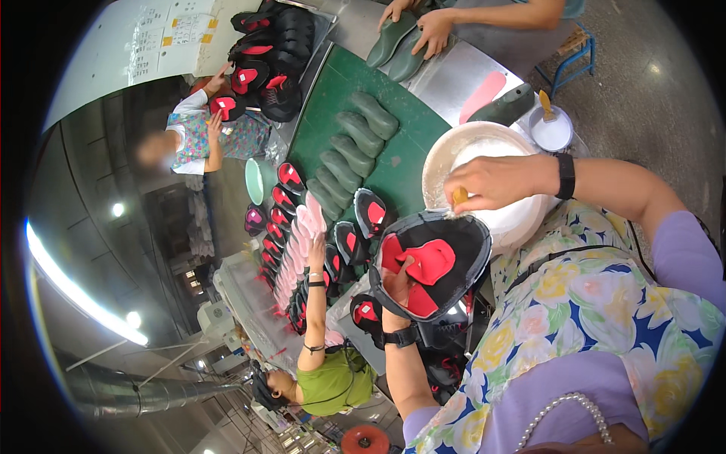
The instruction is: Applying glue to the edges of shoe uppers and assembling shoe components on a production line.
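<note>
My left hand (398, 287) is tucked inside a black shoe upper (470, 250) with red lining and holds it up, open side facing me. Its fingers are partly hidden by the lining. My right hand (484, 184) is closed around a brush (460, 195), of which a yellowish wooden handle shows. The brush's lower end is at the upper's grey edge; its bristles are mostly hidden. Just behind my right hand stands a large white tub (439, 155) with white stuff in it, partly covered by my forearm.
A small white pot (551, 133) with a brush stands beyond the tub. Several dark green shoe lasts (354, 155) lie on a green conveyor belt (321, 98), near pink insoles (291, 261) and more uppers (370, 212). Co-workers stand around; one's hands (433, 32) hold lasts.
</note>
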### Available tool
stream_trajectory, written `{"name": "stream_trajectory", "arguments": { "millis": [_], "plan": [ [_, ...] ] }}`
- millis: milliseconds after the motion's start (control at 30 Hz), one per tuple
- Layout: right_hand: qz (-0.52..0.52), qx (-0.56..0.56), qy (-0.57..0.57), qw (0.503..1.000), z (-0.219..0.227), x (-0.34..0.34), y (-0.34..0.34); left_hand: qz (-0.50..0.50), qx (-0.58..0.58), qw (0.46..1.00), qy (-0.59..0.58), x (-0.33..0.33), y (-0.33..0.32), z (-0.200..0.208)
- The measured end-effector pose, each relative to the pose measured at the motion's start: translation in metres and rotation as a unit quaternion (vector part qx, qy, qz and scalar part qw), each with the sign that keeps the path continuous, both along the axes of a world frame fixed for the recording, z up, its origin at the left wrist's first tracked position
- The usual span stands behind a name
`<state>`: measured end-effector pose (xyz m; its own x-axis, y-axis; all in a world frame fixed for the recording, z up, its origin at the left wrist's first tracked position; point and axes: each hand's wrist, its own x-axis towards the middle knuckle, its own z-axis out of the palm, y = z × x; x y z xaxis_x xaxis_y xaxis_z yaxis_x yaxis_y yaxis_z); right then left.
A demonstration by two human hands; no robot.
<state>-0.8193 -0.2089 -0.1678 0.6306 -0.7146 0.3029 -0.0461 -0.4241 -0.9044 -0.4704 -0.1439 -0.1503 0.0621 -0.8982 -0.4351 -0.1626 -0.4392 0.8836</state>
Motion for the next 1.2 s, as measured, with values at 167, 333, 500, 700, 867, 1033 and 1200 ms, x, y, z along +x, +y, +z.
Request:
{"name": "stream_trajectory", "arguments": {
  "millis": [167,333,500,700,867,1033,1200],
  "plan": [
    [-0.074,-0.126,-0.123,0.981,0.008,0.025,-0.008,0.0,0.058,0.998,-0.019,-0.024,-0.003,0.014],
    [-0.13,-0.044,-0.047,0.989,0.0,0.016,-0.01,0.116,-0.048,0.99,0.057,-0.03,0.013,0.026],
    [-0.208,0.127,0.005,0.97,0.008,0.021,0.004,0.189,-0.112,0.976,0.0,-0.004,0.02,-0.019],
    [-0.178,0.23,-0.017,0.957,0.002,0.054,0.029,0.095,-0.102,0.914,-0.381,0.013,0.036,-0.041],
    [-0.197,0.262,-0.073,0.942,0.006,0.069,0.033,0.07,-0.203,0.91,-0.353,0.06,0.023,-0.095],
    [-0.286,0.297,-0.064,0.909,-0.021,0.052,0.021,0.065,-0.324,0.884,-0.331,0.118,0.008,-0.151],
    [-0.332,0.333,-0.009,0.882,-0.058,0.031,0.042,0.208,-0.226,0.947,-0.09,0.088,-0.047,-0.2]
  ]
}}
